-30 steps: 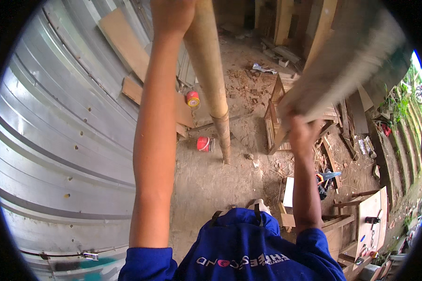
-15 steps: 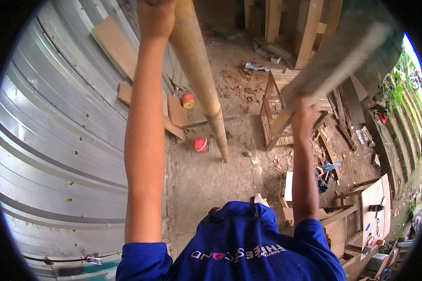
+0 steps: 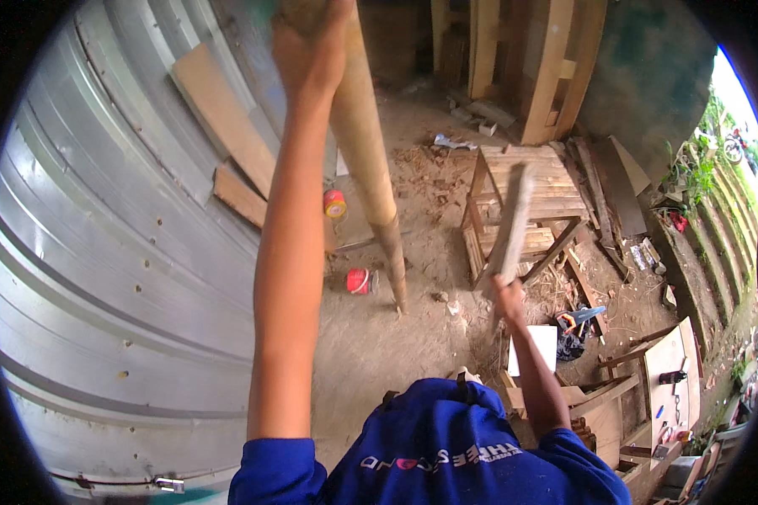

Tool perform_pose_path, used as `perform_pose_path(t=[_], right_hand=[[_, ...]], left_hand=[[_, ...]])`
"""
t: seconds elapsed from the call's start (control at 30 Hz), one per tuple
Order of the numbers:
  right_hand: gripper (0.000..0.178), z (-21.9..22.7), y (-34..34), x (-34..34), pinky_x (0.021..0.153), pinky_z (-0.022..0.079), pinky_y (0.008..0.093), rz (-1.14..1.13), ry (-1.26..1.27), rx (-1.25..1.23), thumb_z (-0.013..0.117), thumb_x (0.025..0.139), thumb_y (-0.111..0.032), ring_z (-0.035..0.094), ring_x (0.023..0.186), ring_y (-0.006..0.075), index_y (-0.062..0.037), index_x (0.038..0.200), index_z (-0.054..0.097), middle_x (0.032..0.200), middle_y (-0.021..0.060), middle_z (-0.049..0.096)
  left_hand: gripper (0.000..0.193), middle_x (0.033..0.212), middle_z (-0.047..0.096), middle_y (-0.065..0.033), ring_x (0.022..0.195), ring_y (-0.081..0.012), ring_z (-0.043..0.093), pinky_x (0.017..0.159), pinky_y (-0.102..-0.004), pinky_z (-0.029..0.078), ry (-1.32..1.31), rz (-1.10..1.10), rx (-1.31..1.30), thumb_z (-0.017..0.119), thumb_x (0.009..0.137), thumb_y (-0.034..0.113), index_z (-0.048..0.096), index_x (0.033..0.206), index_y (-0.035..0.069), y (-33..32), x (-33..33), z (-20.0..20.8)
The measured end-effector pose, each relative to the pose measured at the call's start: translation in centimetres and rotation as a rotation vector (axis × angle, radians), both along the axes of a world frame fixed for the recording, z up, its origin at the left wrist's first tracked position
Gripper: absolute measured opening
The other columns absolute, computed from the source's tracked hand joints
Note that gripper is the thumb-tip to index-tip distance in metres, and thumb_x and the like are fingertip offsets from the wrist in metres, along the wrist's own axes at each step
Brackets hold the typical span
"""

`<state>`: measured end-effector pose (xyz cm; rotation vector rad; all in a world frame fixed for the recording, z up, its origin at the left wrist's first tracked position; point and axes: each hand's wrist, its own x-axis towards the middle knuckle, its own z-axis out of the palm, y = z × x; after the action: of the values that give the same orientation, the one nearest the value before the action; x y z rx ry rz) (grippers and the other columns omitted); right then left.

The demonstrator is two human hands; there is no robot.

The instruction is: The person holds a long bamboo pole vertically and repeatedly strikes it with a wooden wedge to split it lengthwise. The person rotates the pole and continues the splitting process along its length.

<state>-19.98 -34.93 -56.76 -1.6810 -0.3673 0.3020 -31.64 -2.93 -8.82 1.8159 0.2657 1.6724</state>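
The left hand (image 3: 312,52) is gripping a pole (image 3: 366,156); the right hand (image 3: 508,300) is clutching a stick (image 3: 512,225), visually overlapping the left edge of a slatted table (image 3: 557,187).

A thick, tan, jointed pole (image 3: 367,156) is standing on end. Apart from it, to the right, a greyish wooden stick (image 3: 515,220) is pointing away, tilted.

Blue shirt (image 3: 442,418), short sleeves (image 3: 280,467), white lettering (image 3: 498,454) (pink spot (image 3: 406,464))
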Motion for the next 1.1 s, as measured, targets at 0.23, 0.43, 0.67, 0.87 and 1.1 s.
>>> perform_pose_path(t=[0.23,0.43,0.67,0.87,1.1], right_hand=[[0.034,3.0,-2.0,-6.4,0.072,0.051,0.0368,-0.129,0.088,-0.007,0.063,0.094,-0.024,0.062,0.082,0.0198,0.0049,0.113,0.062,0.093,0.0106,0.067],[0.058,1.3,-3.4,-11.3,0.087,0.046,0.0372,0.002,0.276,-0.151,0.061,0.091,-0.045,0.060,0.097,0.0257,0.0076,0.116,0.060,0.104,0.0183,0.065],[0.041,4.1,-2.9,-12.4,0.074,0.050,0.0352,0.018,0.193,-0.098,0.064,0.089,-0.025,0.060,0.085,0.0203,0.0064,0.115,0.060,0.097,0.0128,0.066],[0.040,7.9,-1.2,-12.7,0.078,0.053,0.0360,0.062,0.008,0.011,0.066,0.081,-0.014,0.065,0.087,0.0202,0.0082,0.114,0.061,0.095,0.0143,0.069],[0.052,14.8,1.8,-6.7,0.088,0.050,0.0360,0.081,-0.148,0.268,0.067,0.076,-0.006,0.061,0.099,0.0207,0.0049,0.125,0.051,0.109,0.0142,0.063]], left_hand=[[0.081,0.126,0.062,-0.0142,0.116,-0.0255,0.060,0.098,-0.0371,0.047,0.165,-0.701,-0.045,0.079,0.081,0.050,0.052,0.135,-0.003,0.7,-1.4,0.4],[0.046,0.092,0.071,-0.0061,0.087,-0.0181,0.068,0.082,-0.0343,0.053,-0.005,-0.417,0.109,0.085,0.075,0.043,0.072,0.098,0.006,-3.7,2.6,1.2],[0.056,0.097,0.070,-0.0080,0.085,-0.0196,0.067,0.078,-0.0339,0.054,0.121,-0.694,-0.015,0.085,0.073,0.047,0.068,0.107,0.005,-2.1,1.6,0.7],[0.045,0.082,0.072,-0.0080,0.073,-0.0227,0.069,0.068,-0.0343,0.055,0.032,-0.311,-0.020,0.083,0.072,0.045,0.073,0.088,0.004,-5.1,3.0,1.6],[0.076,0.101,0.070,-0.0234,0.093,-0.0331,0.070,0.081,-0.0413,0.055,-0.328,0.092,0.203,0.084,0.070,0.050,0.059,0.114,-0.007,-5.6,5.1,1.1]])
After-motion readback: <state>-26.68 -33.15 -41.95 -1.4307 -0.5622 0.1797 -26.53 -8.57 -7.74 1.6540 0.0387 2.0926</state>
